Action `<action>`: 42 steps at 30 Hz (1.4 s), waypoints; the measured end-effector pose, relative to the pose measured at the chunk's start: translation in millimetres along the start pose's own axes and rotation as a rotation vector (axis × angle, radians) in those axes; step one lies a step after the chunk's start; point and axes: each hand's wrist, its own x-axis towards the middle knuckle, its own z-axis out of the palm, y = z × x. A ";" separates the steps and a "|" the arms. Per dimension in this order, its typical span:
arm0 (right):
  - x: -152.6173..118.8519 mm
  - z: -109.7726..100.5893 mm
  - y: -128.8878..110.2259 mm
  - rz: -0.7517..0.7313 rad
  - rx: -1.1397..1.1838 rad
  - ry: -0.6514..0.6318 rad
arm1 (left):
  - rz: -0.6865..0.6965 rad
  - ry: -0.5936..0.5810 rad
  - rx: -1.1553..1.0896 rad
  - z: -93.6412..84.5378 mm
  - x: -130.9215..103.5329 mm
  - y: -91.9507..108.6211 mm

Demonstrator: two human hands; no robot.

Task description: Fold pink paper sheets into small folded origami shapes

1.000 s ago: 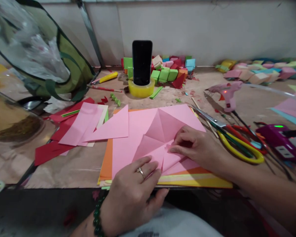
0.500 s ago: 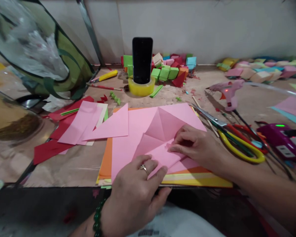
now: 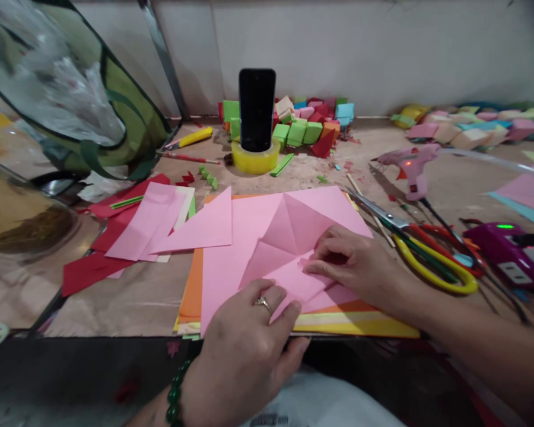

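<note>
A creased square of pink paper lies over a stack of coloured sheets, its near part folded up over itself. My right hand pinches a folded edge of that pink paper between thumb and fingertips. On the near left edge rests my left hand, fingers laid out and slightly apart, pressing the paper down without gripping it. The fingers cover the paper's near left and right corners. A folded pink triangle overlaps the stack's left side.
Right of the stack lie scissors, a thin stick and a pink glue gun with its cord. Behind stand a phone in a yellow tape roll and folded paper blocks. Red and pink scraps lie left.
My left hand has shifted very slightly on the paper. The right hand and the folds look the same.
</note>
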 end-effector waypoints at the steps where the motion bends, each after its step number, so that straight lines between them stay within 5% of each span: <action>1: 0.1 0.1 0.0 -0.003 -0.001 -0.001 | 0.011 0.002 0.000 -0.5 0.7 0.4; 28: -6.3 -3.3 -10.0 0.034 -0.219 -0.052 | -0.043 -0.207 -0.128 -2.2 16.1 5.3; 42: -19.0 -15.7 16.9 0.038 -0.224 -0.060 | -0.050 -0.217 -0.112 -4.2 14.9 2.1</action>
